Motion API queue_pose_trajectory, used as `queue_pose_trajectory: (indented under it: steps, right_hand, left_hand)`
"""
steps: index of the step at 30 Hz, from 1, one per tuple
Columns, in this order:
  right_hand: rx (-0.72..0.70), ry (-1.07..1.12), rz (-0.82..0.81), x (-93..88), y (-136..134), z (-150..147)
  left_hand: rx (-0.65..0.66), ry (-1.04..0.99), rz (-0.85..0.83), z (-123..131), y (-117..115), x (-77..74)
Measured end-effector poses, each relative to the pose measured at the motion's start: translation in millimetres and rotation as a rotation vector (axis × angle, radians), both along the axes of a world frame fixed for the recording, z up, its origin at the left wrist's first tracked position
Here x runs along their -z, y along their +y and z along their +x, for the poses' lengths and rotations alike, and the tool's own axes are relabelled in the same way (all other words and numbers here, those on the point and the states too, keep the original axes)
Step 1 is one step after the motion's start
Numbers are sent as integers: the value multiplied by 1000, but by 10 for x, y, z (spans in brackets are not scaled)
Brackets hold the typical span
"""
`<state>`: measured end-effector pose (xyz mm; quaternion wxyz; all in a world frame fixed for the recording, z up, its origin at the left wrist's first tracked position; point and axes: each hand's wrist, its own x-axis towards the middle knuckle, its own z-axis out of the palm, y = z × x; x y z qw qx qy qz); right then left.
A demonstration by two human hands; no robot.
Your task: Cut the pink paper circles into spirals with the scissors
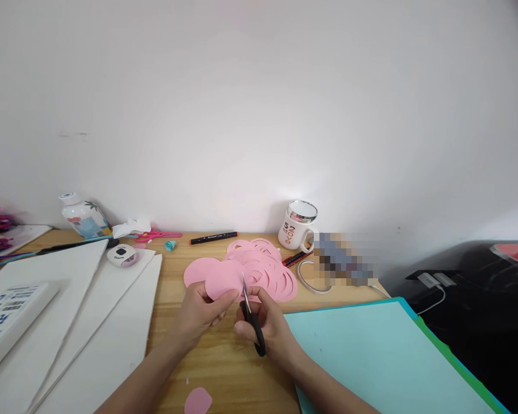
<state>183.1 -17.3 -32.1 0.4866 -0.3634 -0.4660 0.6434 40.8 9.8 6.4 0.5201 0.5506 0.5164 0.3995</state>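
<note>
Thumb and fingers of the left hand [201, 310] are clamped on a rounded pink paper piece [224, 279], thumb over its lower edge. The right hand [267, 322] is closed around the black-handled scissors [256, 330], with the blades directed upward at the right edge of the paper piece. Blade opening is too fine to tell.

Risk 1: line deviation. The paper appears thin; if the left pinch loosens or the sheet flexes, the cut edge may run off its curve.

Risk 2: finger contact. The left thumb tip lies just beside the blades; closing them without shifting the thumb could nick it.

Risk 3: unintended cut. The pile of pink cutouts [280, 270] lies directly behind the blades; a low tip could catch a loose ring.

Pose: both forearms enter from the lower edge of the view and converge; hands are near each other, in front of the pile. The left wrist is bent inward, the right hand turned thumb-side toward the left.

Outward: a pink scrap [197, 401] lies on the wooden table [224, 362] nearer the wearer; a turquoise sheet [349, 345] lies beneath the right forearm.
</note>
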Motion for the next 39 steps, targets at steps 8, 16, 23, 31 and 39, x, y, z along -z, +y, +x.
queue_pose_trajectory:
  steps: [8, 16, 23, 31, 39]
  right_hand:
    - [-24, 14, -15, -6, 15, 10]
    - [-44, 5, 13, 7, 11, 24]
    - [-26, -48, 13, 1, 7, 10]
    - [-29, -45, -20, 4, -18, -18]
    - [-10, -2, 15, 6, 11, 5]
  left_hand:
    - [-8, 9, 12, 3, 7, -12]
    - [-6, -26, 13, -22, 20, 44]
    - [-1, -81, 12, -12, 21, 44]
    - [10, -89, 0, -32, 36, 82]
    - [28, -41, -23, -32, 37, 69]
